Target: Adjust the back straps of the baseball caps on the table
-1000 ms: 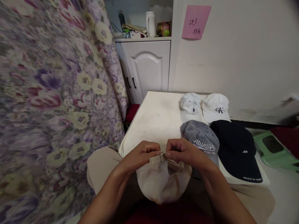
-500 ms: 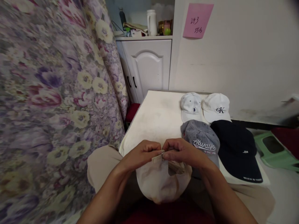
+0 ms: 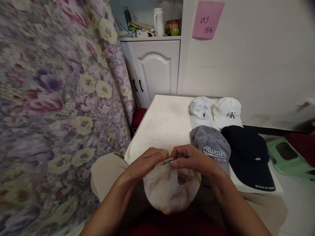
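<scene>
I am not seeing most of my fingertips: they are curling in behind the edge of the pale cap [image 3: 169, 190], and its brim is not showing from here. My forearms are running out of view at the bottom, and the metal buckle [image 3: 164, 163] is looking too small for me to make out how the strap end is sitting in it. My right hand [image 3: 190, 159] and wrist are covering part of the grey cap [image 3: 209, 141], and the last word on the brim of the dark cap [image 3: 246, 147] is blurring.

The pale cap is turning its back opening upward and its rounded crown down toward my body; its strap is running roughly sideways, from one hand to the other.

I am pinching the cap at its strap edge with both hands, my left hand [image 3: 150, 162] grasping just left of the buckle and my right gripping just right of it. The crown is hanging below my grip, over my lap, before the near edge of the table [image 3: 162, 123]. Two white caps [image 3: 226, 113] are lying on the far side, beyond the grey and dark ones.
</scene>
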### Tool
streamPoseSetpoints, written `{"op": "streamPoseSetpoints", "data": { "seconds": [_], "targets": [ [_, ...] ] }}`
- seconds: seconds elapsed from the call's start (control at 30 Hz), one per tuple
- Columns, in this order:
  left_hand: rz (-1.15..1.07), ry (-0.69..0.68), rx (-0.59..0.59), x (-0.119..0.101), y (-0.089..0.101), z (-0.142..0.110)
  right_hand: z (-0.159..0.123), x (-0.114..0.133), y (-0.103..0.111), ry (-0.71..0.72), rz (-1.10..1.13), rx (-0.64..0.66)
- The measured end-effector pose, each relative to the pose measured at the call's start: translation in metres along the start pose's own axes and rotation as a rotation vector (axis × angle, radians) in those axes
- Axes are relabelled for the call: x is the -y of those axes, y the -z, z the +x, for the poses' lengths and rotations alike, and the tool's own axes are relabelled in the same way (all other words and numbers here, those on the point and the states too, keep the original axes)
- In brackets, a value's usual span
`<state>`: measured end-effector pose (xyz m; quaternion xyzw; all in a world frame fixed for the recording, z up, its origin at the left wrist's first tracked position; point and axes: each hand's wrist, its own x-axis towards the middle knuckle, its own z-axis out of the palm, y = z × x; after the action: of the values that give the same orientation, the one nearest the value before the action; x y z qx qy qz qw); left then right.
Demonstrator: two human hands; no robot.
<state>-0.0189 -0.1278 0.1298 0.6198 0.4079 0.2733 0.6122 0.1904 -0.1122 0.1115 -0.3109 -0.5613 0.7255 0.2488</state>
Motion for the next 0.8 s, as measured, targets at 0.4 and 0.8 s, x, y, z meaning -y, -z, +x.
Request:
{"op": "streamPoseSetpoints", "data": {
  "seconds": [0.4,0.8],
  "targets": [
    [-0.043,-0.016,-0.020,0.001,0.001,0.000,0.006,-0.005,0.000,0.065,0.016,0.003],
    [0.021,0.001,0.038,0.001,0.013,-0.008,0.005,-0.013,0.008,0.118,0.137,0.027]
  ]
}}
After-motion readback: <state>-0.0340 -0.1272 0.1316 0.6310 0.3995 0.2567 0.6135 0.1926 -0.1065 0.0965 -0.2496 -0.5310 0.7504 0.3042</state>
